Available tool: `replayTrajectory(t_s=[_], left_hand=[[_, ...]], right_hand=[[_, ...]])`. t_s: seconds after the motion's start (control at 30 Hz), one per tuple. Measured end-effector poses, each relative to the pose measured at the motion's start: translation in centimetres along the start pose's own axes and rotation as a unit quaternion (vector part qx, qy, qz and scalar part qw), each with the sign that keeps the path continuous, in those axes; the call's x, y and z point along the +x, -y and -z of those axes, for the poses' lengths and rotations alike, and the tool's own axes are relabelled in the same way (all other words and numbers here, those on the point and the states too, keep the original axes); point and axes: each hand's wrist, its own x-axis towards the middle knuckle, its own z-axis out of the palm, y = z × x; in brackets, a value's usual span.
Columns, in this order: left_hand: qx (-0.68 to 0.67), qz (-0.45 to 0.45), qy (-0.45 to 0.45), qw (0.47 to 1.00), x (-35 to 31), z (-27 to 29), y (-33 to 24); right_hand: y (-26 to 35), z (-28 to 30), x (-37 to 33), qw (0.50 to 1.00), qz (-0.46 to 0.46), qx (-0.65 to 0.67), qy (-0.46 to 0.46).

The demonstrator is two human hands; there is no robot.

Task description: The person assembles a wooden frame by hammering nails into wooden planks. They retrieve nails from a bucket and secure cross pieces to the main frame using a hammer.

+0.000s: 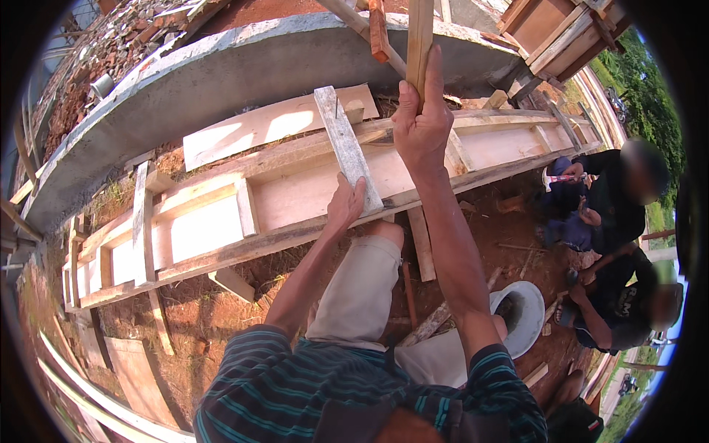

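Observation:
My left hand (347, 201) grips the near end of a short grey-white wooden crosspiece (343, 148) lying across a long timber frame (288, 214). A nail (337, 109) stands up near the crosspiece's far end. Raised above the frame, my right hand (422, 122) is closed around a flat-sided wooden stick (420, 52), its index finger stretched along it. The stick's upper end runs out of the picture, so I cannot tell whether it is a tool's handle. Pale panels line the frame's inside, and another crosspiece (143, 221) spans it on the left.
Behind the frame runs a low concrete wall (244, 74), with rubble beyond it. A white bucket (533, 321) stands by my right knee. Two people sit at the right; one holds a hammer (557, 178). Loose boards (140, 376) lie at the lower left.

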Motion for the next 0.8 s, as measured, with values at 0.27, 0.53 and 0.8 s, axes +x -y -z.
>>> replayTrajectory(t_s=[0.27,0.53,0.8], left_hand=[[0.043,-0.043,-0.035,0.998,0.3,-0.8,0.5],[0.032,-0.013,-0.009,0.999,-0.3,-0.1,-0.3],[0.032,-0.031,-0.016,0.999,-0.1,-0.4,0.6]], right_hand=[[2.4,2.2,-2.5,0.988,-0.092,0.125,0.021],[-0.4,4.9,-10.9,0.908,-0.23,-0.004,0.35],[-1.6,0.2,-7.5,0.882,-0.266,-0.061,0.384]])
